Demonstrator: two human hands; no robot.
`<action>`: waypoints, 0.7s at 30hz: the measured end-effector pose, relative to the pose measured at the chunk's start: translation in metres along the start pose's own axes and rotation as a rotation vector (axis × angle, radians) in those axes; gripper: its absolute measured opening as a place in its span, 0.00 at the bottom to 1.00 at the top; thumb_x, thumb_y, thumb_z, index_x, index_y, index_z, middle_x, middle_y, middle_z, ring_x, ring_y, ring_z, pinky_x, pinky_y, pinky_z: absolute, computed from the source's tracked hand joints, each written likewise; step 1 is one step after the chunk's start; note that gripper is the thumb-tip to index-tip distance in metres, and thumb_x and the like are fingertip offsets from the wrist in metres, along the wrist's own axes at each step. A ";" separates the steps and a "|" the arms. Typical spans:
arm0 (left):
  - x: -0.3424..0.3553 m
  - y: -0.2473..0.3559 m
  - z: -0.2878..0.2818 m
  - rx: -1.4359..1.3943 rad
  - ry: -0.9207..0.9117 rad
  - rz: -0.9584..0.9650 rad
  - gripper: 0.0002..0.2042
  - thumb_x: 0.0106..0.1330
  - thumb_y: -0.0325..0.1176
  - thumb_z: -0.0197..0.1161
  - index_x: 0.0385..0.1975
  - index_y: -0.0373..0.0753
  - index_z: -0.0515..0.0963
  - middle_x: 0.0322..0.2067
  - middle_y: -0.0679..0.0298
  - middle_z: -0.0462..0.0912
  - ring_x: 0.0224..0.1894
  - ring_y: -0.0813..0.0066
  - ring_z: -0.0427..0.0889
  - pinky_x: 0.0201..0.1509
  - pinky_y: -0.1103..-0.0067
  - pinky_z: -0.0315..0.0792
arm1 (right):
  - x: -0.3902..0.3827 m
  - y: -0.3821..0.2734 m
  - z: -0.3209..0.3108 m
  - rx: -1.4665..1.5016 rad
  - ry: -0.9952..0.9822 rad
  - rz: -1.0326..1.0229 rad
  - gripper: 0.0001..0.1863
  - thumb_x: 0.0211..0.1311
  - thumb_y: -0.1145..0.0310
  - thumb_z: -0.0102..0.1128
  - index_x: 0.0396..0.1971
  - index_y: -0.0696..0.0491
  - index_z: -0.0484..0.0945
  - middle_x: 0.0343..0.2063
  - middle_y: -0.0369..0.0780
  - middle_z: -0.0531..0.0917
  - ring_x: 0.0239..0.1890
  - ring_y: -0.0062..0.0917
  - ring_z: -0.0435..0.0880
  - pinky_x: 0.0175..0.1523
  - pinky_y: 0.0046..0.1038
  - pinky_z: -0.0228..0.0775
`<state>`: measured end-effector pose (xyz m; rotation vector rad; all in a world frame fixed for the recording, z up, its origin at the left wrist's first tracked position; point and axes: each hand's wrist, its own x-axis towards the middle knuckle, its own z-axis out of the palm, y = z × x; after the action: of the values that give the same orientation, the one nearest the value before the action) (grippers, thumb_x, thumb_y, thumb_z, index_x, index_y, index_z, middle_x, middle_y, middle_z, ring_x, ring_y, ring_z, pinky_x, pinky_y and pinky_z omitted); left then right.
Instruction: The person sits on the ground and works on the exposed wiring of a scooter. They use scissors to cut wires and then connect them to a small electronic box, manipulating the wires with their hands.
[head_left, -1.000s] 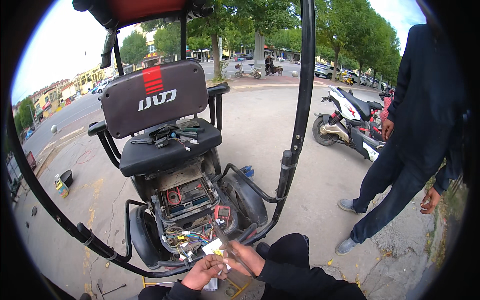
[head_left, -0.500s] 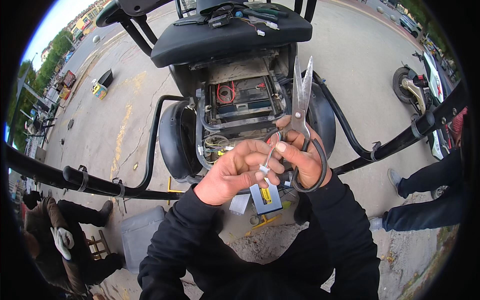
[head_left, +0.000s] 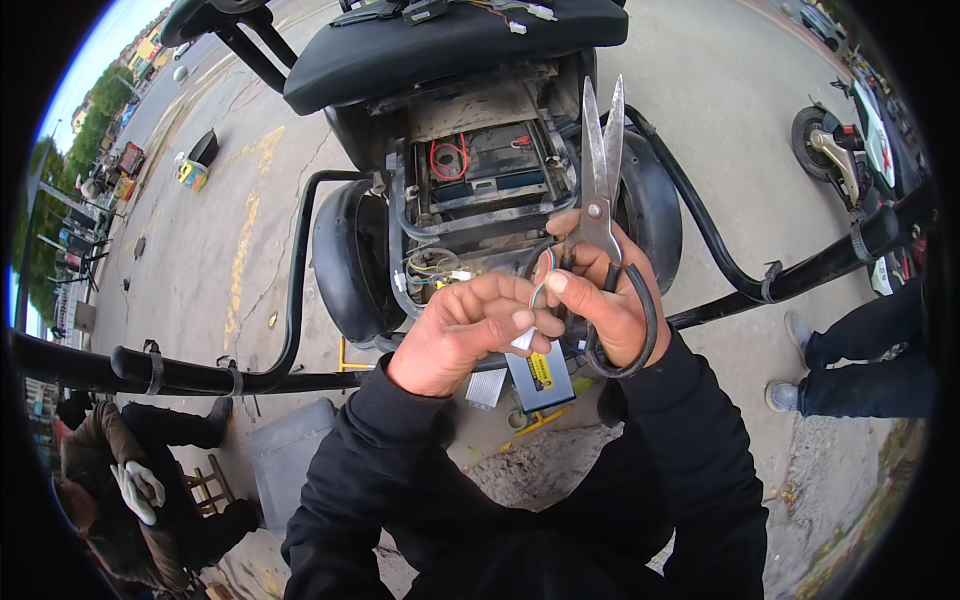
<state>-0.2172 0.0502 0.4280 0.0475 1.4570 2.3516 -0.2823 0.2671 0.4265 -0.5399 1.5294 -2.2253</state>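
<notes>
My left hand (head_left: pixel 448 338) pinches a small white plug connector (head_left: pixel 524 338) between thumb and fingers. Thin coloured wires (head_left: pixel 541 290) run from that connector up to my right hand (head_left: pixel 628 312), whose thumb and forefinger grip them. A pair of scissors (head_left: pixel 597 212) with black looped handles is also held in my right hand. Its blades point up and away from me, slightly apart. Below my hands lies a blue box with a yellow label (head_left: pixel 541 379), beside a finned silver box (head_left: pixel 486 388). Part of the wire bundle is hidden behind my fingers.
Ahead stands a vehicle with a raised black seat (head_left: pixel 460 50) and an uncovered battery bay (head_left: pixel 487 210). Black tube rails (head_left: pixel 300 270) flank me. A grey case (head_left: pixel 296 455) and a person wearing white gloves (head_left: pixel 138 490) are at left; another person's legs (head_left: pixel 865 345) and a motorbike (head_left: pixel 835 150) at right.
My view has tilted down slightly, so the seat sits higher in the picture. The white connector now shows less, more covered by my left fingers. Both hands keep their holds.
</notes>
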 end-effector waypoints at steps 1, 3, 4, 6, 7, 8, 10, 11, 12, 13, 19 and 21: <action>0.000 0.001 -0.002 -0.030 -0.017 -0.013 0.09 0.80 0.27 0.67 0.53 0.31 0.83 0.46 0.54 0.93 0.45 0.70 0.92 0.56 0.73 0.85 | 0.000 0.000 0.001 0.005 -0.019 0.007 0.27 0.75 0.72 0.68 0.68 0.60 0.70 0.42 0.40 0.86 0.45 0.21 0.87 0.55 0.27 0.78; -0.004 0.001 -0.005 -0.043 -0.008 -0.023 0.09 0.79 0.26 0.68 0.52 0.30 0.84 0.45 0.54 0.94 0.44 0.70 0.92 0.55 0.73 0.85 | 0.000 0.000 0.002 -0.012 -0.051 0.008 0.27 0.75 0.72 0.67 0.68 0.60 0.69 0.42 0.40 0.87 0.44 0.21 0.86 0.54 0.27 0.78; -0.006 -0.001 -0.005 -0.029 0.013 -0.025 0.08 0.78 0.25 0.68 0.52 0.30 0.84 0.44 0.55 0.94 0.44 0.70 0.92 0.55 0.72 0.85 | 0.001 0.002 0.004 -0.043 -0.056 -0.013 0.28 0.76 0.71 0.68 0.69 0.60 0.69 0.42 0.41 0.87 0.43 0.21 0.86 0.53 0.27 0.78; -0.005 -0.005 -0.007 -0.023 0.033 0.022 0.08 0.76 0.24 0.70 0.50 0.31 0.84 0.43 0.56 0.94 0.42 0.71 0.93 0.53 0.74 0.86 | 0.002 0.007 0.008 -0.089 -0.042 -0.038 0.28 0.76 0.70 0.69 0.69 0.60 0.68 0.42 0.41 0.87 0.42 0.20 0.85 0.51 0.26 0.77; -0.004 -0.007 -0.009 0.000 0.067 0.034 0.07 0.76 0.24 0.71 0.50 0.32 0.84 0.43 0.56 0.94 0.42 0.71 0.93 0.52 0.75 0.87 | 0.002 0.009 0.010 -0.113 -0.022 -0.040 0.28 0.76 0.70 0.69 0.69 0.59 0.69 0.41 0.40 0.86 0.41 0.19 0.84 0.51 0.26 0.77; -0.004 -0.008 -0.010 0.025 0.101 0.046 0.07 0.76 0.24 0.71 0.49 0.32 0.84 0.42 0.56 0.94 0.42 0.71 0.93 0.51 0.75 0.87 | 0.002 0.013 0.013 -0.136 -0.002 -0.044 0.27 0.76 0.70 0.69 0.69 0.59 0.69 0.40 0.39 0.85 0.41 0.19 0.84 0.51 0.26 0.77; -0.001 -0.011 -0.013 0.049 0.142 0.060 0.07 0.74 0.24 0.72 0.48 0.34 0.84 0.41 0.59 0.94 0.41 0.72 0.95 0.49 0.77 0.88 | 0.002 0.017 0.018 -0.233 0.055 -0.066 0.25 0.75 0.73 0.69 0.67 0.57 0.70 0.38 0.37 0.83 0.40 0.17 0.83 0.48 0.24 0.77; 0.000 -0.013 -0.014 0.059 0.150 0.064 0.07 0.74 0.24 0.72 0.48 0.34 0.84 0.41 0.59 0.94 0.41 0.72 0.94 0.49 0.78 0.88 | 0.001 0.018 0.020 -0.209 0.048 -0.066 0.25 0.74 0.74 0.69 0.66 0.57 0.70 0.38 0.37 0.83 0.39 0.17 0.83 0.47 0.24 0.77; 0.000 -0.015 -0.014 0.066 0.157 0.068 0.07 0.75 0.24 0.71 0.48 0.34 0.84 0.41 0.59 0.94 0.40 0.73 0.94 0.49 0.78 0.88 | 0.000 0.019 0.021 -0.195 0.054 -0.042 0.26 0.73 0.76 0.70 0.66 0.57 0.71 0.38 0.37 0.83 0.39 0.17 0.83 0.45 0.23 0.77; 0.001 -0.017 -0.014 0.069 0.157 0.074 0.07 0.75 0.24 0.71 0.48 0.33 0.84 0.41 0.60 0.94 0.40 0.74 0.94 0.48 0.78 0.87 | -0.001 0.020 0.023 -0.179 0.059 -0.017 0.26 0.72 0.77 0.70 0.65 0.57 0.71 0.38 0.37 0.83 0.38 0.17 0.83 0.44 0.23 0.76; 0.005 -0.023 -0.021 0.216 0.254 0.055 0.07 0.75 0.25 0.73 0.43 0.27 0.81 0.34 0.59 0.92 0.37 0.81 0.89 0.42 0.83 0.80 | 0.002 0.026 0.028 -0.324 0.080 0.013 0.24 0.72 0.81 0.69 0.64 0.61 0.71 0.33 0.34 0.83 0.34 0.14 0.84 0.40 0.22 0.79; 0.007 -0.022 -0.026 0.292 0.267 0.005 0.05 0.75 0.24 0.71 0.43 0.31 0.82 0.36 0.60 0.93 0.38 0.79 0.91 0.45 0.81 0.83 | 0.003 0.029 0.026 -0.334 0.083 0.007 0.23 0.72 0.81 0.67 0.63 0.60 0.71 0.33 0.34 0.83 0.33 0.15 0.84 0.40 0.21 0.78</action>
<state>-0.2233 0.0393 0.3959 -0.1941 1.9203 2.1947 -0.2691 0.2351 0.4080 -0.5405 1.9586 -2.0191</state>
